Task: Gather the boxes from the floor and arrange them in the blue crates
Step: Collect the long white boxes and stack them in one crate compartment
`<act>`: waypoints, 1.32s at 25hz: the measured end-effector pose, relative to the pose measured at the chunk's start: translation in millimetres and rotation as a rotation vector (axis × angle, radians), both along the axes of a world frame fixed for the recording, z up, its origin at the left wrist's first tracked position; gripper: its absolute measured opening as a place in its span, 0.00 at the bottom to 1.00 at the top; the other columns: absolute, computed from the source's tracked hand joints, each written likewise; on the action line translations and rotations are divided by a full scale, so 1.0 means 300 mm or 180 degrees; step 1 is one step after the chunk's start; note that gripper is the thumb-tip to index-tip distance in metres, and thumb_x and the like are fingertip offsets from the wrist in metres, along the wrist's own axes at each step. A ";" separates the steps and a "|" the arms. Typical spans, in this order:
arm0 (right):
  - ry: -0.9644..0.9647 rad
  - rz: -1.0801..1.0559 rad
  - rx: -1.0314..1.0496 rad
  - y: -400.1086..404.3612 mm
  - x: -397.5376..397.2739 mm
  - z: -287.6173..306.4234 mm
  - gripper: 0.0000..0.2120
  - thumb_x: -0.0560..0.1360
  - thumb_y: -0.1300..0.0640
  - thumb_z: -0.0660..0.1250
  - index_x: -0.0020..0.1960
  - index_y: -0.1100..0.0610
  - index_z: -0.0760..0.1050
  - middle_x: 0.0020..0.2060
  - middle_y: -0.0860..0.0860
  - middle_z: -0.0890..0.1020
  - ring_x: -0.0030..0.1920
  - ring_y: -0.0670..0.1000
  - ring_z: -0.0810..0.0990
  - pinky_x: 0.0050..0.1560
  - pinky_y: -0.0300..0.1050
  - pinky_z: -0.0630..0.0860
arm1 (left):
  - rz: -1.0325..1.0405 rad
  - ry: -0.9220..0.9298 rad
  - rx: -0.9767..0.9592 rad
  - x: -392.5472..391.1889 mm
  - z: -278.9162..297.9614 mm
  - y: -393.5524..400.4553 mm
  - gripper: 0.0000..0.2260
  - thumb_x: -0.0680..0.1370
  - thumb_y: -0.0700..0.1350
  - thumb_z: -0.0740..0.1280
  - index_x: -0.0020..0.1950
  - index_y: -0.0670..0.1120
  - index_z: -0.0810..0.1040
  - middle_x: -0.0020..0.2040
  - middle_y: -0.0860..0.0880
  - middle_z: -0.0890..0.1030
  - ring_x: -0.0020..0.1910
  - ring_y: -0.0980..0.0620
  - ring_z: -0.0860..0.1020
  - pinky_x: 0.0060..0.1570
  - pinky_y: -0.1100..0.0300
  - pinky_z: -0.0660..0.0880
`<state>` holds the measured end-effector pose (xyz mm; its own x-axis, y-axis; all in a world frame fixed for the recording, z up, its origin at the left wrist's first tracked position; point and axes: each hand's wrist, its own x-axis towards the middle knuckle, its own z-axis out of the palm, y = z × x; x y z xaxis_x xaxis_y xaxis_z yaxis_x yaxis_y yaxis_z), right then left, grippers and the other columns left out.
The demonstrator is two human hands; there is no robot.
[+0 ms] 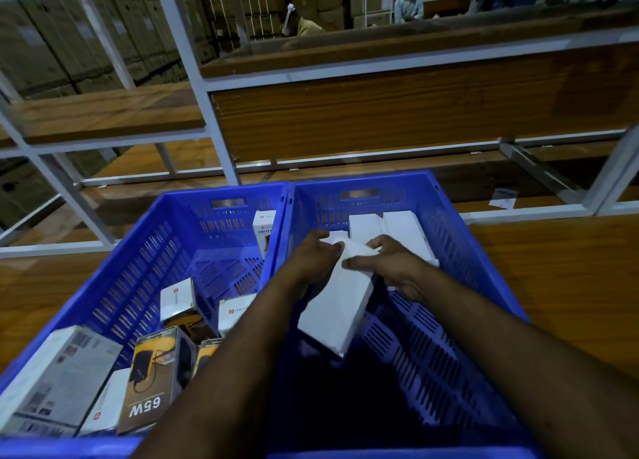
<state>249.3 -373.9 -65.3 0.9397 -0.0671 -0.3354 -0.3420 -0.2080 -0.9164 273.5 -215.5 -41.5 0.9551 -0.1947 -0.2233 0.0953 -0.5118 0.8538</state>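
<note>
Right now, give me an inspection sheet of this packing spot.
Surface: wooden shelf board under both crates.
Job's things: long white box held over the right blue crate; white boxes at its far end.
Clutter: loose boxes in the left blue crate, one marked 65W.
Grippers: left hand and right hand grip the long box.
Cables: nothing seen.
Surroundings: white metal racking, stacked cartons, people behind.

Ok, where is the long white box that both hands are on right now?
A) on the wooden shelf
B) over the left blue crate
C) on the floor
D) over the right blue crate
D: the left hand and right hand grip the long white box tilted above the right blue crate, near other white boxes at its far end.
</note>
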 end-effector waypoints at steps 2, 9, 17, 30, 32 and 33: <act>-0.0177 -0.0465 0.0292 -0.016 0.008 0.010 0.30 0.68 0.49 0.79 0.62 0.56 0.68 0.57 0.55 0.79 0.52 0.54 0.80 0.39 0.44 0.75 | -0.0042 0.0216 -0.0219 -0.010 0.008 -0.007 0.25 0.81 0.55 0.65 0.74 0.43 0.66 0.62 0.48 0.77 0.48 0.56 0.77 0.42 0.64 0.72; -0.0455 -0.1222 0.0239 -0.025 0.007 0.028 0.24 0.73 0.38 0.70 0.48 0.60 0.73 0.47 0.58 0.82 0.46 0.58 0.81 0.50 0.57 0.80 | -0.0782 0.0105 0.0343 0.001 -0.045 0.001 0.55 0.58 0.72 0.77 0.78 0.53 0.58 0.74 0.49 0.67 0.69 0.47 0.71 0.68 0.47 0.72; -0.0887 -0.0883 0.1316 0.007 -0.015 0.072 0.11 0.83 0.56 0.61 0.50 0.63 0.77 0.49 0.61 0.84 0.43 0.54 0.84 0.40 0.46 0.83 | -0.0300 0.0455 -0.0810 -0.006 -0.017 -0.003 0.23 0.69 0.60 0.75 0.58 0.49 0.81 0.53 0.46 0.86 0.51 0.47 0.83 0.54 0.52 0.78; -0.0493 -0.0291 0.0858 0.033 0.004 0.018 0.18 0.75 0.43 0.71 0.57 0.55 0.78 0.55 0.51 0.84 0.56 0.51 0.82 0.58 0.51 0.78 | 0.0435 0.0936 -0.2060 0.039 0.003 0.029 0.15 0.80 0.50 0.67 0.63 0.43 0.79 0.55 0.41 0.85 0.54 0.40 0.84 0.52 0.48 0.81; -0.0660 -0.0548 0.0680 0.030 -0.004 0.032 0.18 0.74 0.44 0.73 0.56 0.56 0.78 0.51 0.50 0.84 0.51 0.49 0.83 0.49 0.45 0.79 | 0.0579 0.0590 -0.1766 0.046 -0.008 0.018 0.15 0.80 0.49 0.69 0.62 0.42 0.78 0.55 0.41 0.85 0.48 0.44 0.85 0.43 0.54 0.82; -0.0751 -0.0741 0.0512 0.029 -0.004 0.034 0.19 0.73 0.44 0.74 0.56 0.56 0.77 0.49 0.50 0.83 0.48 0.49 0.82 0.44 0.44 0.78 | 0.0665 0.0380 -0.1528 0.051 -0.018 0.011 0.16 0.79 0.49 0.70 0.62 0.41 0.77 0.55 0.41 0.85 0.44 0.47 0.85 0.39 0.56 0.81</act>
